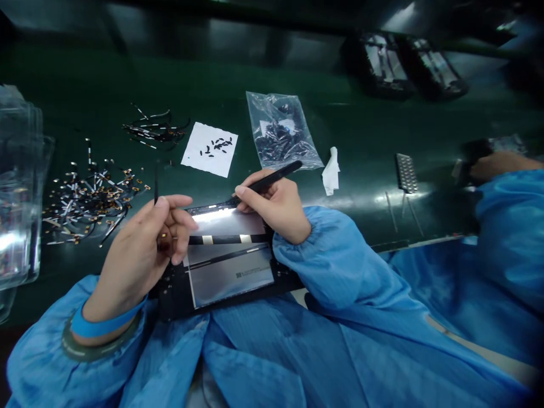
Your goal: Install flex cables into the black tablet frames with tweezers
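My left hand point(147, 243) is closed in a pinch around a thin dark flex cable point(156, 184), whose upper end stands up above the thumb. My right hand point(276, 204) grips black tweezers point(272, 178) like a pen, their tips down at the far edge of an opened tablet-like device point(232, 272). Silver battery-like panels fill the device, with a dark strip and pale tabs between them. It lies just in front of my body, and my left fingers hover over its left side, partly covering it.
Loose flex cables point(97, 195) are heaped at left, with a smaller bunch point(155, 130) behind. White paper point(199, 161) bears several small black pieces. Beyond are a plastic bag point(284, 133), a crumpled white tissue point(331, 173) and clear trays point(19, 198). A co-worker's sleeve point(510, 221) is at right.
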Demonstrator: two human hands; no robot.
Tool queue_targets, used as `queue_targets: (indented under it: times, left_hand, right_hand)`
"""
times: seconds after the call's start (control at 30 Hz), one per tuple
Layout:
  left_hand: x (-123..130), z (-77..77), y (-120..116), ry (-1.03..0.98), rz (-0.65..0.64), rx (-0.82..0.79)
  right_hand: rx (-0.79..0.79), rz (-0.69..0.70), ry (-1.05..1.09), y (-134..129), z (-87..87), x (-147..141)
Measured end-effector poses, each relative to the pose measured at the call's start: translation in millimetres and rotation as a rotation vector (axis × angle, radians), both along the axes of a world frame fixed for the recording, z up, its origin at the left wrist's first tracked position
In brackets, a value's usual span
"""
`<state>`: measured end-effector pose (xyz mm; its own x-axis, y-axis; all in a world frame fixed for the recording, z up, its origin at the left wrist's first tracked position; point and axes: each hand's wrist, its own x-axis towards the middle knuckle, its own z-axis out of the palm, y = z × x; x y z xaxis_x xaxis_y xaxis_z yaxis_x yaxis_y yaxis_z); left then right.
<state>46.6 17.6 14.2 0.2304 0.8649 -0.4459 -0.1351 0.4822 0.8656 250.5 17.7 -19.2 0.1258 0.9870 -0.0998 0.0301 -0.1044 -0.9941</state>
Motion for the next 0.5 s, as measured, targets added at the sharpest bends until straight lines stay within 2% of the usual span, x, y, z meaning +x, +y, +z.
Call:
queue_targets:
  times: [0.17,0.33,0.4,0.5]
  left_hand:
    - [-3.1,-7.1,-0.2,-0.134,-0.094,-0.008]
    - [-2.8,-5.8,2.3,-0.21,-0.119,-0.087]
    - [-2.5,-5.2,1.9,-0.177,-0.109,-0.059]
    - [-2.2,-4.7,-0.6,0.033,-0.132,0.049]
  right_hand:
    - [0.02,0.047,-0.148,-0.5,-6.8,1.0]
    - [0.16,0.073,-0.358,-4.3,-7.8,-2.0]
    - [0.16,0.051,-0.359,-5.3,-7.0,-1.8]
    - [0.172,0.007,-0.26,-6.3,-3.4,2.3]
